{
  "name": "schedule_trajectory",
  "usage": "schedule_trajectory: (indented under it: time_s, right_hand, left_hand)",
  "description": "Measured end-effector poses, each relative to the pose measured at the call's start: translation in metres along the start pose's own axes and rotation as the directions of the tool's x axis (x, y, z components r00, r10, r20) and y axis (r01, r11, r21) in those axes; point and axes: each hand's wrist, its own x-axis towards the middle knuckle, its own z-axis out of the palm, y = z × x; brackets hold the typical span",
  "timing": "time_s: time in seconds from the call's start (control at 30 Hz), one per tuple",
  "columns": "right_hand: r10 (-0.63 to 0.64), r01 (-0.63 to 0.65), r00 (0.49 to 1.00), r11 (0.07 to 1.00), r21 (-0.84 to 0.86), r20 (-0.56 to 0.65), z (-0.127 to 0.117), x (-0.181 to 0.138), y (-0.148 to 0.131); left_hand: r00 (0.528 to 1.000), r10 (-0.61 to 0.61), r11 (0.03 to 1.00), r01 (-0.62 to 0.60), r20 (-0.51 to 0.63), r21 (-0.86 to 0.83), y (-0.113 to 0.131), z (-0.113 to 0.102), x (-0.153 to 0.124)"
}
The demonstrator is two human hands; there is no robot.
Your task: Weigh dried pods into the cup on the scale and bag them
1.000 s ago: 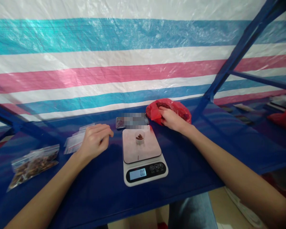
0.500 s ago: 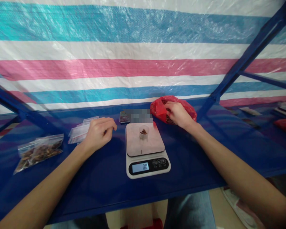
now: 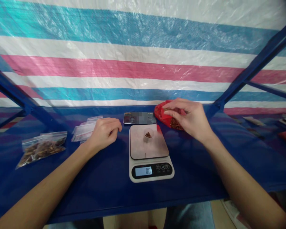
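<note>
My right hand (image 3: 187, 116) is raised over the red plastic bag (image 3: 159, 112), its thumb and fingers pinched on small dried brown pieces (image 3: 167, 109). Similar brown bits (image 3: 176, 124) fill the bag below it. A kitchen scale (image 3: 152, 149) sits in the middle, reading 0.0. On its plate stands a small clear cup (image 3: 147, 138) with a few dried brown pieces inside. To the left of the scale, my left hand (image 3: 106, 132) rests on the table with its fingers curled in and nothing visible in them. It lies beside empty zip bags (image 3: 83, 131).
Filled zip bags (image 3: 43, 148) of brown pieces lie at the left. Behind the scale is a dark phone (image 3: 139, 118). Blue metal posts (image 3: 243, 74) flank the blue table (image 3: 105, 187), and a striped plastic sheet (image 3: 133, 66) hangs at the back.
My right hand has risen out of the red bag toward me, with brown pieces in its fingertips. The left hand keeps its place beside the zip bags. The view has shifted slightly.
</note>
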Motion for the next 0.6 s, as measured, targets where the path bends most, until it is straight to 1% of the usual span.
schedule_trajectory:
  time_s: [0.07,0.13,0.23,0.3,0.6]
  right_hand:
    - [-0.130,0.123,0.979,0.991,0.054,0.159,0.013,-0.001,-0.015]
    - [-0.214,0.196,0.932,0.976,0.089,0.294,0.025,-0.002,-0.024]
    - [-0.236,0.203,0.879,0.972,0.122,0.414,0.035,-0.004,-0.030]
    - [-0.227,0.190,0.869,0.973,0.127,0.440,0.036,-0.004,-0.031]
    - [-0.221,0.194,0.865,0.975,0.106,0.451,0.033,0.001,-0.030]
  left_hand:
    - [1.000,-0.003,1.000,0.003,-0.008,0.002,-0.001,0.000,0.000]
    - [1.000,-0.009,1.000,0.009,-0.005,0.000,-0.001,0.000,0.000]
    - [1.000,-0.019,1.000,0.019,0.018,-0.002,-0.001,-0.001,0.001]
    - [0.999,-0.017,1.000,0.017,0.030,-0.002,-0.001,-0.001,0.001]
    - [0.999,-0.006,1.000,0.006,0.049,0.000,0.000,0.000,0.002]
